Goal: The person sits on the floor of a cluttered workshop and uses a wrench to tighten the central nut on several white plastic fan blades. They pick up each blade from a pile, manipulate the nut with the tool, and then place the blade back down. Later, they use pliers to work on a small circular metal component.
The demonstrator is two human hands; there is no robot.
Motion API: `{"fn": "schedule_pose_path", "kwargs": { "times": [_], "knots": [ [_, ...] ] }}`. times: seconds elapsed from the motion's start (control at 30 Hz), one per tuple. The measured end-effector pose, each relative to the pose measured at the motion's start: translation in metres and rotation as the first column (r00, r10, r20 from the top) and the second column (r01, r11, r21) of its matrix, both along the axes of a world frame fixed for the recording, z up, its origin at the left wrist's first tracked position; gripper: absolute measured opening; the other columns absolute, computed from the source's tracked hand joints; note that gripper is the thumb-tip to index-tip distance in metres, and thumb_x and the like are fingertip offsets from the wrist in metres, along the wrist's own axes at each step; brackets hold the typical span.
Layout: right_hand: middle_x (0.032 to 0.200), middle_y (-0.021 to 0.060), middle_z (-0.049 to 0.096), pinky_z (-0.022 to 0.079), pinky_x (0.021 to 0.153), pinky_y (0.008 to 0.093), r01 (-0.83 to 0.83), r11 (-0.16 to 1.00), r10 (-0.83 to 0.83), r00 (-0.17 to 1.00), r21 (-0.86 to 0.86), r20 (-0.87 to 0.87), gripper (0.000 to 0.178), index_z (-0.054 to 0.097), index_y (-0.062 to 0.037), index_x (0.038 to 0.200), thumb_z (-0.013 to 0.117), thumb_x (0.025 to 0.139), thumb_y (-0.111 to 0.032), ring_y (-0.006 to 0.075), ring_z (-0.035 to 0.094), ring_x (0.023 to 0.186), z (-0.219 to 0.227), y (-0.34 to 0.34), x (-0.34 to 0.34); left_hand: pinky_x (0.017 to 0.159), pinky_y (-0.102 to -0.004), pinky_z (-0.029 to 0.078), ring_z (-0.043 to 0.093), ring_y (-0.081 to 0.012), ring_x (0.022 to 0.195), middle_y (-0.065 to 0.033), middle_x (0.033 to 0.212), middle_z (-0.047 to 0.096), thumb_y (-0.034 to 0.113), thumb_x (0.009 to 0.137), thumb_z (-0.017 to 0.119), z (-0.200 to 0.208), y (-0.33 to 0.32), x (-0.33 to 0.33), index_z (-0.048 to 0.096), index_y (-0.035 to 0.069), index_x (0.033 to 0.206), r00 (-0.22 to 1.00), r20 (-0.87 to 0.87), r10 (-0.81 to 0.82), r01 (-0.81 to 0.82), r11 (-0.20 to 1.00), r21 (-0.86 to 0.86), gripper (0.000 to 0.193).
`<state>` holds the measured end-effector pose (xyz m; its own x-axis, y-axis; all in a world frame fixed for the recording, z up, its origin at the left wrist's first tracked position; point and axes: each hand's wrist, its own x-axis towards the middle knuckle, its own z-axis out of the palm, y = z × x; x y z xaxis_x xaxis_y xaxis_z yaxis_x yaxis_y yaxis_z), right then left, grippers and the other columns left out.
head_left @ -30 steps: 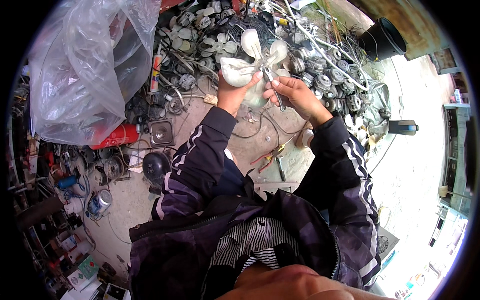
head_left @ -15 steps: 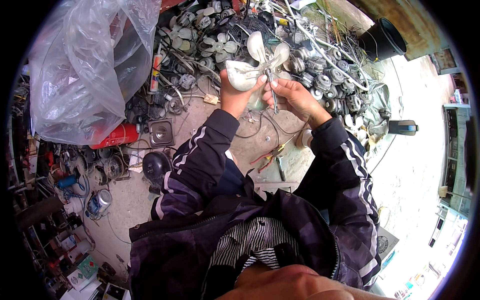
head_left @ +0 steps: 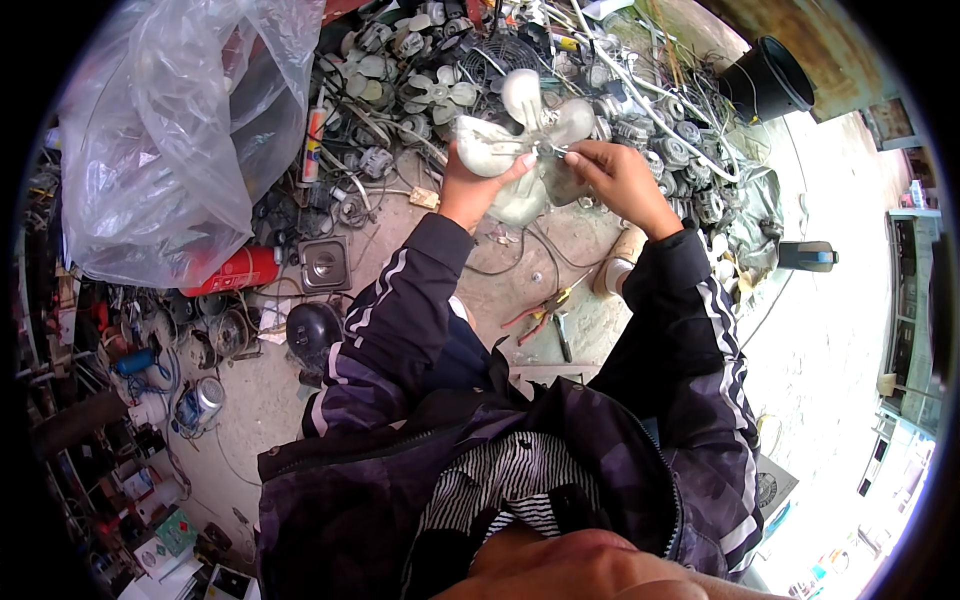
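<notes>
A whitish fan blade (head_left: 523, 98), with several broad rounded petals, is held up in front of me. My left hand (head_left: 473, 187) is closed round it from the left, thumb stretched over a lower petal toward the hub. My right hand (head_left: 617, 178) comes in from the right, its fingertips pinching a small metal spanner (head_left: 558, 150) at the hub. Only a short bright length of the spanner shows. Whatever lies behind the hub is hidden. On the floor below are red-handled pliers (head_left: 538, 315) and a hammer-like tool with a dark handle (head_left: 563, 338).
A heap of small motors (head_left: 672, 150) and other fan blades (head_left: 440, 92) spreads beyond my hands. A clear plastic bag (head_left: 170, 150) fills the upper left above a red cylinder (head_left: 235, 271). A black bucket (head_left: 768, 80) stands far right; a cardboard-coloured tube (head_left: 615, 265) is near my right sleeve.
The spanner has swung from hanging down along the hub to pointing rightward. My right hand has shifted right and slightly up; the fan blade has turned a little and tilted.
</notes>
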<state>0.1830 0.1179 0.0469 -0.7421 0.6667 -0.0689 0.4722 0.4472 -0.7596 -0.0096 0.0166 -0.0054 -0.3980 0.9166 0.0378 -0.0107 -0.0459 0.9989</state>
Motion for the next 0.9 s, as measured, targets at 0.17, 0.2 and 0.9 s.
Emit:
{"fn": "schedule_pose_path", "kwargs": {
  "times": [0.17, 0.2, 0.9],
  "knots": [
    [0.081, -0.0012, 0.065, 0.040, 0.063, 0.0170, -0.113, 0.747, -0.081, 0.963, -0.655, -0.258, 0.029, 0.062, -0.0041, 0.103, 0.047, 0.099, -0.029, 0.0033, 0.052, 0.068, -0.013, -0.001, -0.001, 0.079, -0.0271, 0.049, 0.061, -0.0125, 0.089, -0.0050, 0.101, 0.066, 0.013, 0.074, 0.080, 0.008, -0.001, 0.007, 0.060, 0.001, 0.108, 0.973, 0.219, 0.079, -0.074, 0.997, -0.029, 0.040],
    [0.081, -0.0013, 0.065, 0.040, 0.062, 0.0170, -0.106, 0.722, -0.094, 0.964, -0.684, -0.249, 0.029, 0.062, -0.0041, 0.103, 0.048, 0.099, -0.029, 0.0033, 0.052, 0.068, -0.013, -0.005, -0.004, 0.079, -0.0271, 0.049, 0.061, -0.0125, 0.089, -0.0050, 0.101, 0.066, 0.013, 0.074, 0.080, 0.008, -0.002, 0.007, 0.060, 0.001, 0.108, 0.973, 0.217, 0.081, -0.078, 0.997, -0.024, 0.040],
    [0.074, 0.0108, 0.066, 0.048, 0.061, 0.0348, -0.003, 0.994, 0.010, 0.998, 0.108, -0.065, 0.023, 0.066, -0.0068, 0.088, 0.057, 0.092, -0.027, 0.0269, 0.064, 0.068, -0.015, -0.004, -0.007, 0.071, -0.0272, 0.051, 0.063, -0.0143, 0.079, -0.0064, 0.091, 0.066, 0.015, 0.070, 0.083, -0.005, -0.002, -0.005, 0.060, -0.001, 0.097, 0.995, -0.100, 0.029, -0.026, 0.999, 0.026, 0.039]
  ]
}}
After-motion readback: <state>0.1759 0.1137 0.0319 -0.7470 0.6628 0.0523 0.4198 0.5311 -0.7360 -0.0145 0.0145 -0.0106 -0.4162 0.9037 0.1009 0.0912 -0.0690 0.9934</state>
